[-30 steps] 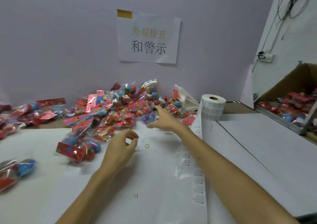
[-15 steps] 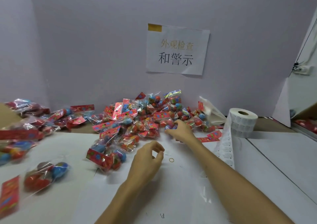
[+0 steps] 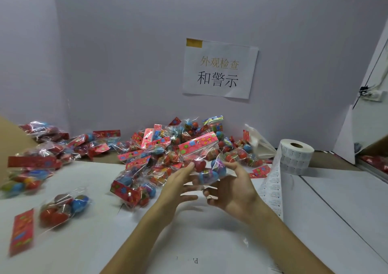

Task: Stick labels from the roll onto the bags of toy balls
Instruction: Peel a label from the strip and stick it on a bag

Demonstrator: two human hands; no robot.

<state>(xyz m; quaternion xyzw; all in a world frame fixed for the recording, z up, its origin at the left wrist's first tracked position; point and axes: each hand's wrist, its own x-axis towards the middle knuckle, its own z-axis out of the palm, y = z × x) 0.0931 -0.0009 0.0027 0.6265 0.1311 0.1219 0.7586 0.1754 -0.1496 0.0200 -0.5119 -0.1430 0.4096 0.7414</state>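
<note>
Aloft, held bag (image 3: 206,169): a clear bag of toy balls with a pink flowered card top was raised in the middle of the scene, its card end tilted up to the right.
Right hand (image 3: 233,191): its palm faced inward; the fingers were curled under the bag's lower end and the thumb stood up on its right side, gripping it.
Left hand (image 3: 178,186): the fingers were stretched almost straight and their tips touched the bag's left side; blur hid any finer contact.
Pile of bags (image 3: 155,147): many like bags were heaped at the far middle, against the wall, just behind the raised one.
Loose bag (image 3: 63,208): it lay flat at the near left, well apart from the hands.
Roll of labels (image 3: 296,158): it stood on end at the far right, near the pile's right edge.
Strip of labels (image 3: 273,191): it trailed from the roll toward the near side, just right of the right wrist.
Table (image 3: 210,242): it was white, with papers lying on it.
Sign (image 3: 219,69): a printed paper sheet was stuck on the far wall above the pile.
</note>
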